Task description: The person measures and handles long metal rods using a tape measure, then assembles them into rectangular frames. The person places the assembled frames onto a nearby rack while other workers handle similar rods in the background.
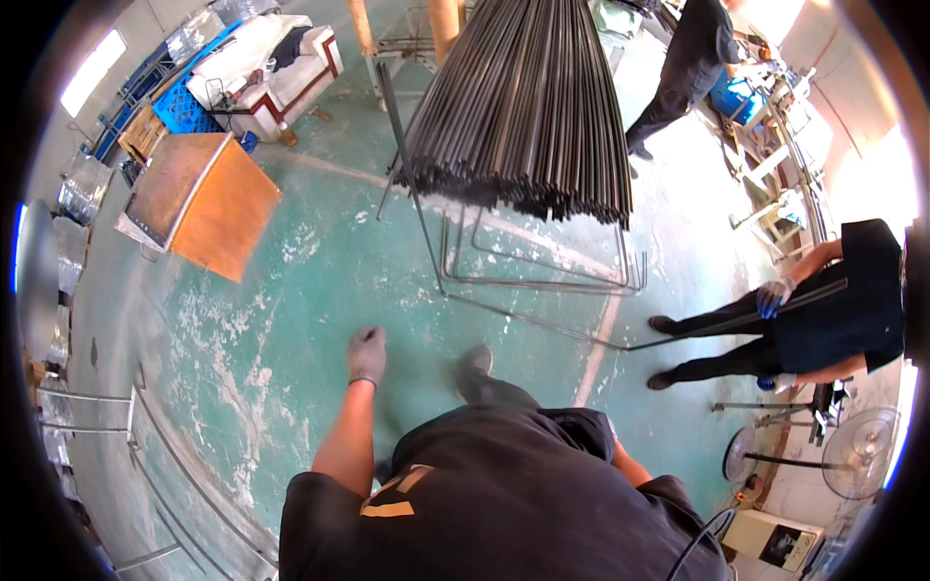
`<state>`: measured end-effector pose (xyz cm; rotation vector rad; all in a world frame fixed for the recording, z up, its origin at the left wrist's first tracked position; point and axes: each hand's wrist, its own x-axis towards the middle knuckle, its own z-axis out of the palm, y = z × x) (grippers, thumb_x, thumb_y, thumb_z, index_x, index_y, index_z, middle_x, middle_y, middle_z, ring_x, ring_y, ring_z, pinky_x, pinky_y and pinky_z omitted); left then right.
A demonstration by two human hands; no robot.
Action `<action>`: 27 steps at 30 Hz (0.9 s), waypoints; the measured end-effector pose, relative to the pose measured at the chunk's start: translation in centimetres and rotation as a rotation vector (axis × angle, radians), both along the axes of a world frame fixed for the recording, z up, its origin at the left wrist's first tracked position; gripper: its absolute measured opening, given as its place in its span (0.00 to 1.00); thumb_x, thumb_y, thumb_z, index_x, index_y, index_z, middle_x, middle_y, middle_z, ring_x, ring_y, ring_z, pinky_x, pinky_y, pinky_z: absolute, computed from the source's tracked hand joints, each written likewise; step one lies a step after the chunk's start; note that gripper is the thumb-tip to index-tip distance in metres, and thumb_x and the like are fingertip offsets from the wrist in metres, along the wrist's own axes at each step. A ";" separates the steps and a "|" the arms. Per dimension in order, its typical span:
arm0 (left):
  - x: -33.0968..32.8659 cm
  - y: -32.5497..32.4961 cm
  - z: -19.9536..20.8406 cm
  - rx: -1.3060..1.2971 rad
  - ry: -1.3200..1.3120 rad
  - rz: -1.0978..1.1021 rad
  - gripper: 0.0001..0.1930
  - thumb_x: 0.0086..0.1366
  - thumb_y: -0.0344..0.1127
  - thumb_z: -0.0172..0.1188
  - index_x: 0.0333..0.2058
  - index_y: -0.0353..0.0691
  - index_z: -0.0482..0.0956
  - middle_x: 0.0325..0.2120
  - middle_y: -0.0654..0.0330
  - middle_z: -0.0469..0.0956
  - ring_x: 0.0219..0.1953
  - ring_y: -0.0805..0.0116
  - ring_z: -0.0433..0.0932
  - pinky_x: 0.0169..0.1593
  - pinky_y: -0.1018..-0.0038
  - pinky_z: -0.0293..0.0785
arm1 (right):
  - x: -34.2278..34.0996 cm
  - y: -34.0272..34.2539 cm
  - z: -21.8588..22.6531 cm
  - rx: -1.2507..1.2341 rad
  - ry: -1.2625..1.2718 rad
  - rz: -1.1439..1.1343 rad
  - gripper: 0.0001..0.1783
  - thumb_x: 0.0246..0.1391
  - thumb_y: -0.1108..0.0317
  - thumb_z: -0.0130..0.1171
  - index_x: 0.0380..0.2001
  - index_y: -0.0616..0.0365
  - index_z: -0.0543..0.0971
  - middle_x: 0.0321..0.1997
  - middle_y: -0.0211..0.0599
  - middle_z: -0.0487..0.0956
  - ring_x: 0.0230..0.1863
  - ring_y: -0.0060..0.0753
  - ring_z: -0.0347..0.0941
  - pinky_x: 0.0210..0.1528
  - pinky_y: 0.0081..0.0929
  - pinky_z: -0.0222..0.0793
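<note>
My left hand (366,355) hangs over the green floor, in a pale work glove with a dark band at the wrist. Its fingers are curled closed, and I see nothing held in them. Of my right arm only part of the forearm (632,469) shows; the hand itself is hidden beside my body. Ahead of me lies a large bundle of long dark metal rods (523,107), their near ends bunched together. Beneath it stand bent rod frames (542,281). The left hand touches none of these.
At right, a co-worker (814,310) in gloves holds a long bent rod (727,329) stretching across the floor. Another person (683,68) stands by a workbench (765,155). A wooden cabinet (228,208) and a sofa (276,82) are at left; metal frames (184,474) lie near left, fans (860,450) near right.
</note>
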<state>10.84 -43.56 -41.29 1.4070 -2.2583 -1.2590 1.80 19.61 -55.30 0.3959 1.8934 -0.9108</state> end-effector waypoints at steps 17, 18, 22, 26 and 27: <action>-24.3 -10.9 25.6 -0.301 0.639 -0.353 0.21 0.81 0.38 0.56 0.61 0.25 0.75 0.56 0.46 0.80 0.59 0.54 0.79 0.67 0.61 0.73 | -13.0 -19.7 11.3 0.297 0.384 -0.074 0.27 0.59 0.52 0.64 0.57 0.55 0.87 0.60 0.52 0.86 0.65 0.54 0.80 0.68 0.43 0.73; -25.4 -10.4 25.9 -0.326 0.602 -0.427 0.21 0.82 0.38 0.55 0.61 0.24 0.75 0.55 0.46 0.81 0.58 0.54 0.79 0.66 0.61 0.73 | -11.5 -19.6 11.3 0.307 0.366 -0.166 0.27 0.59 0.52 0.64 0.57 0.55 0.87 0.60 0.53 0.85 0.65 0.55 0.80 0.69 0.43 0.73; -27.4 -9.2 25.8 -0.265 0.596 -0.544 0.21 0.83 0.38 0.52 0.61 0.24 0.75 0.53 0.46 0.81 0.55 0.54 0.81 0.63 0.62 0.76 | -3.4 -19.2 7.6 0.384 0.268 -0.312 0.26 0.59 0.52 0.64 0.54 0.55 0.88 0.54 0.50 0.88 0.58 0.49 0.85 0.63 0.42 0.78; -28.0 -10.9 24.4 -0.275 0.638 -0.585 0.20 0.83 0.40 0.54 0.58 0.25 0.78 0.52 0.44 0.82 0.53 0.56 0.83 0.59 0.62 0.78 | 1.1 -20.8 10.2 0.373 0.100 -0.499 0.26 0.58 0.51 0.63 0.54 0.52 0.89 0.41 0.42 0.91 0.42 0.39 0.88 0.48 0.39 0.83; -27.9 -10.9 24.5 -0.326 0.610 -0.589 0.19 0.82 0.36 0.51 0.60 0.26 0.76 0.51 0.46 0.81 0.51 0.53 0.82 0.59 0.63 0.78 | 1.1 -20.7 11.3 0.360 0.086 -0.559 0.26 0.58 0.51 0.63 0.56 0.51 0.88 0.41 0.40 0.90 0.39 0.38 0.87 0.45 0.37 0.83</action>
